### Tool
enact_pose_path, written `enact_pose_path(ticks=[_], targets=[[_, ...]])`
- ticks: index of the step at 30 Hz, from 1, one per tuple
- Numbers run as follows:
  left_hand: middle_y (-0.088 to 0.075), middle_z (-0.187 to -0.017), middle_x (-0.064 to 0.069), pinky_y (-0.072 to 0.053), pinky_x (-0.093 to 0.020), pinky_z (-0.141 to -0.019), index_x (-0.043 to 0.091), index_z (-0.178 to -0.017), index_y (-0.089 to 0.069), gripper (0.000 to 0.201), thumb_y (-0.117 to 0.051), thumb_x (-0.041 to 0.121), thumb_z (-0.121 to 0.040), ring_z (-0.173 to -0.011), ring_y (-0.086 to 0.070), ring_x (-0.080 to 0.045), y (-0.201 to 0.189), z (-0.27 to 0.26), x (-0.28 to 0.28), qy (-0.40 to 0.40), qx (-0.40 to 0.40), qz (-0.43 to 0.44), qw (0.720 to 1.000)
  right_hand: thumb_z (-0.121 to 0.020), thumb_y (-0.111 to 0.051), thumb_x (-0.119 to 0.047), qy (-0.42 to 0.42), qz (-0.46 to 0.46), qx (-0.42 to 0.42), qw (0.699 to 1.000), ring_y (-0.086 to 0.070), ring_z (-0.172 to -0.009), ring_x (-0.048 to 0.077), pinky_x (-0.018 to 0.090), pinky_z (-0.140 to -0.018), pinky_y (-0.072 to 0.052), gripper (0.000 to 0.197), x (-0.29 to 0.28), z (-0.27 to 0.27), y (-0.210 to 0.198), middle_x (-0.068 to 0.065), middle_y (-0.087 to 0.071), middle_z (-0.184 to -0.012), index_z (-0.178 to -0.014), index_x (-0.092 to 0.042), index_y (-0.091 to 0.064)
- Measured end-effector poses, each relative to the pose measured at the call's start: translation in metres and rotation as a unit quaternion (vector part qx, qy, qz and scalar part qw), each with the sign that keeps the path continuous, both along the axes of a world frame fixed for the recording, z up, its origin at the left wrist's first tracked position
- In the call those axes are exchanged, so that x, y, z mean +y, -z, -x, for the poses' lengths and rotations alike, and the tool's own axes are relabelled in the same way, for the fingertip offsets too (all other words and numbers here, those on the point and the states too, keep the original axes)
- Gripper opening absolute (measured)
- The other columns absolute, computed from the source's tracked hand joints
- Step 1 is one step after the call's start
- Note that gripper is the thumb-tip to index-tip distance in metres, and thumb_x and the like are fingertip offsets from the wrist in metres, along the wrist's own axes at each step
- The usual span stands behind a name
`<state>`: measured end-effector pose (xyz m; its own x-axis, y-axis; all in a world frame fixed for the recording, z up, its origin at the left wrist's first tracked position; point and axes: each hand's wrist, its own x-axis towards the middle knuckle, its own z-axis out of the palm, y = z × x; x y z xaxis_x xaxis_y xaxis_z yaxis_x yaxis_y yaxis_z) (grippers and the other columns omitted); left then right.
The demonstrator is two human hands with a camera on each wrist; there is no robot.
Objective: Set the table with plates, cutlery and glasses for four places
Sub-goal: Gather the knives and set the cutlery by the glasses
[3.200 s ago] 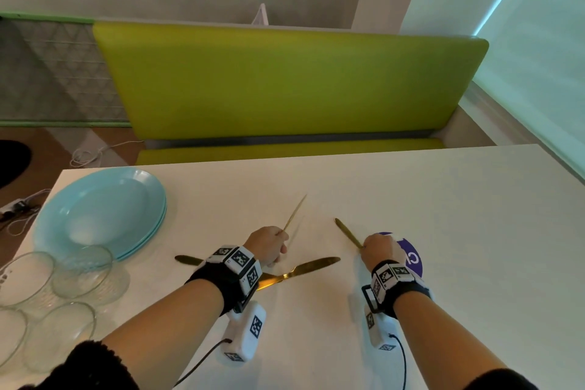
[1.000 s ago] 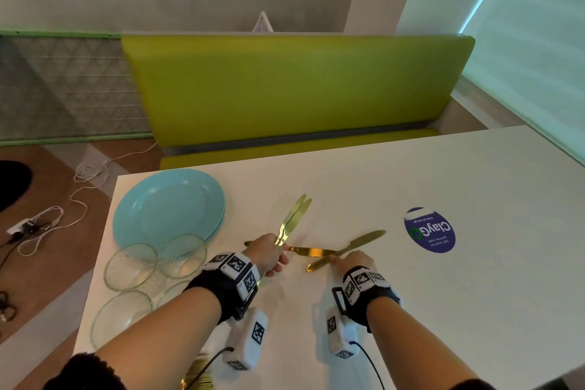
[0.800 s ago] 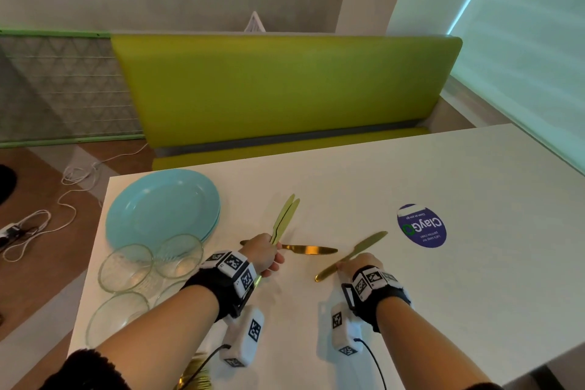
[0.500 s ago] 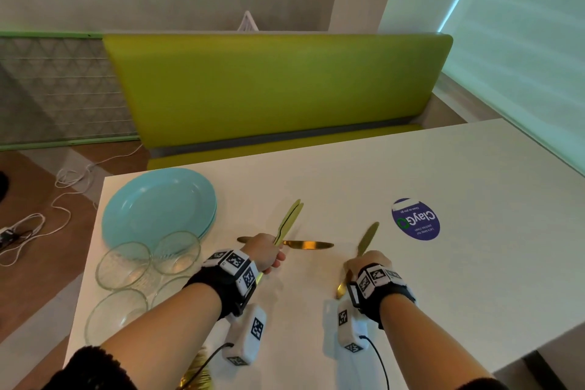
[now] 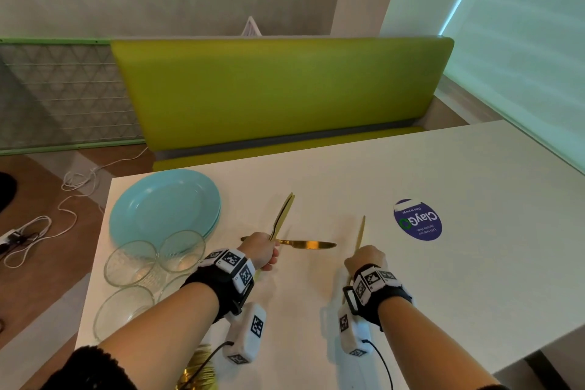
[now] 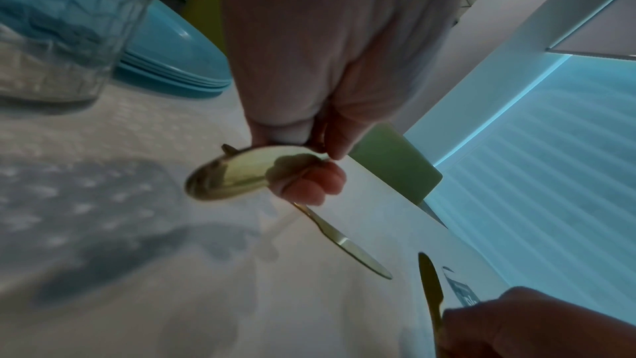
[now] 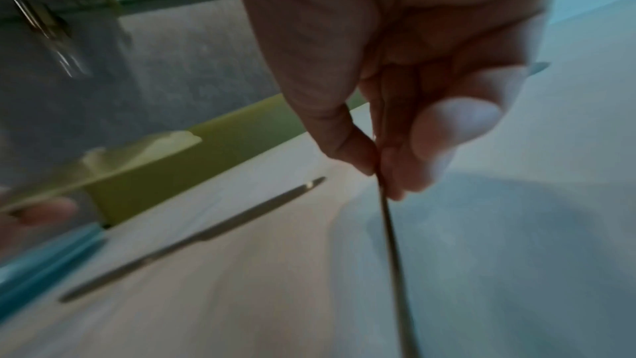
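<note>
Right hand (image 5: 366, 260) has turned its gold metal knife (image 5: 360, 232) away | left hand (image 5: 260, 250) grips 2 gold knives (image 5: 282, 216) | third knife (image 5: 305, 244) on white worktop (image 5: 474, 231).

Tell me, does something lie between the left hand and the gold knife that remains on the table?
Nothing visible does. The left hand, already holding gold cutlery, is directly over the handle of the knife on the table; only that held cutlery occupies its grip.

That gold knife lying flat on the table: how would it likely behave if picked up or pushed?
The knife looks like rigid polished metal, so probably stiff and a bit slippery. It lies flat on the smooth table, so a push would likely slide or spin it rather than roll it. Its thin profile may make lifting fiddly.
</note>
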<state>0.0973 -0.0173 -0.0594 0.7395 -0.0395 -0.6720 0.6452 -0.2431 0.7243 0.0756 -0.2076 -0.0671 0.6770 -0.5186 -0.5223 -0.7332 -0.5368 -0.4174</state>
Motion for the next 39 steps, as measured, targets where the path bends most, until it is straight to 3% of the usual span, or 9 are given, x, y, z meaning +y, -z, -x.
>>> enact_pose_path(ticks=[3,6,11,15,18,21,26,30,39], targets=[[-0.046,-0.068,-0.005,-0.042,-0.022,-0.052,0.003,-0.1,-0.047,0.018,-0.029,0.004,-0.099,-0.056,-0.044,-0.014,0.001,0.0,0.0,-0.003,-0.013,-0.005,1.0,-0.086,-0.058,-0.016,-0.04,-0.028,-0.011,0.999,-0.071,-0.079,0.027,0.032,-0.071,-0.06,0.022,0.021,-0.008,-0.004,0.015,-0.072,-0.09,-0.066,-0.007,-0.057],[-0.049,-0.069,-0.008,-0.046,-0.025,-0.053,0.001,-0.1,-0.047,0.018,-0.028,0.001,-0.098,-0.057,-0.049,-0.017,-0.001,0.0,-0.002,-0.009,-0.015,0.002,1.0,-0.089,-0.055,-0.016,-0.063,-0.089,-0.003,0.994,-0.063,-0.051,0.02,0.027,-0.056,-0.057,0.021,0.05,-0.017,-0.017,0.009,-0.067,-0.067,-0.074,-0.002,-0.062],[-0.057,-0.077,-0.009,-0.049,-0.031,-0.065,0.001,-0.103,-0.053,0.019,-0.036,0.004,-0.096,-0.067,-0.054,-0.022,-0.001,0.001,0.002,0.035,-0.025,-0.018,0.999,-0.091,-0.052,-0.016,-0.132,-0.16,0.034,0.978,-0.062,-0.042,0.008,0.021,-0.056,-0.058,0.025,0.082,-0.02,-0.024,0.005,-0.066,-0.067,-0.067,-0.01,-0.059],[-0.056,-0.091,-0.013,-0.049,-0.038,-0.089,0.009,-0.078,-0.057,0.023,-0.043,0.017,-0.095,-0.085,-0.052,-0.022,0.001,0.0,0.009,0.109,-0.048,-0.091,0.989,-0.099,-0.041,-0.021,-0.133,-0.171,0.027,0.976,-0.07,-0.07,0.012,0.021,-0.071,-0.056,0.039,0.097,-0.016,-0.022,0.0,-0.07,-0.066,-0.064,-0.011,-0.058],[-0.054,-0.091,-0.015,-0.049,-0.04,-0.094,0.015,-0.067,-0.049,0.03,-0.043,0.019,-0.096,-0.086,-0.051,-0.022,0.005,0.001,0.012,0.112,-0.058,-0.107,0.986,-0.093,-0.048,-0.017,-0.17,-0.172,-0.002,0.97,-0.057,-0.035,0.001,0.018,-0.045,-0.051,0.029,0.103,-0.014,-0.013,-0.011,-0.059,-0.037,-0.065,-0.016,-0.052],[-0.063,-0.107,-0.028,-0.048,-0.042,-0.096,0.0,-0.092,-0.061,0.026,-0.042,0.018,-0.096,-0.088,-0.054,-0.025,0.01,0.0,0.017,0.107,-0.045,-0.091,0.989,-0.091,-0.05,-0.015,-0.195,-0.168,-0.01,0.966,-0.05,-0.026,-0.001,0.014,-0.036,-0.043,0.029,0.107,-0.014,-0.008,-0.013,-0.051,-0.029,-0.063,-0.018,-0.05],[-0.066,-0.09,-0.029,-0.051,-0.037,-0.072,-0.005,-0.091,-0.064,0.033,-0.046,0.022,-0.092,-0.084,-0.065,-0.04,0.02,-0.004,0.028,0.13,-0.035,-0.084,0.987,-0.09,-0.054,-0.011,-0.279,-0.169,0.006,0.945,-0.059,-0.049,0.008,0.02,-0.059,-0.054,0.027,0.112,-0.016,-0.013,0.002,-0.069,-0.065,-0.065,-0.011,-0.063],[-0.059,-0.072,-0.014,-0.037,-0.026,-0.051,0.002,-0.089,-0.055,0.013,-0.044,0.009,-0.092,-0.053,-0.048,-0.021,0.013,-0.004,0.033,0.09,-0.032,-0.078,0.992,-0.081,-0.068,-0.013,-0.316,-0.192,-0.012,0.929,-0.057,-0.058,0.006,0.016,-0.054,-0.049,0.01,0.105,-0.023,-0.019,0.001,-0.067,-0.073,-0.088,-0.008,-0.073],[-0.048,-0.069,-0.001,-0.035,-0.017,-0.047,0.008,-0.09,-0.05,0.019,-0.034,0.008,-0.099,-0.055,-0.047,-0.012,0.004,-0.012,0.032,0.003,-0.054,-0.102,0.993,-0.092,-0.053,-0.015,-0.425,0.167,-0.014,0.89,-0.062,-0.107,0.022,0.032,-0.09,-0.053,0.026,0.082,-0.056,-0.012,0.005,-0.064,-0.118,-0.114,-0.015,-0.066]])
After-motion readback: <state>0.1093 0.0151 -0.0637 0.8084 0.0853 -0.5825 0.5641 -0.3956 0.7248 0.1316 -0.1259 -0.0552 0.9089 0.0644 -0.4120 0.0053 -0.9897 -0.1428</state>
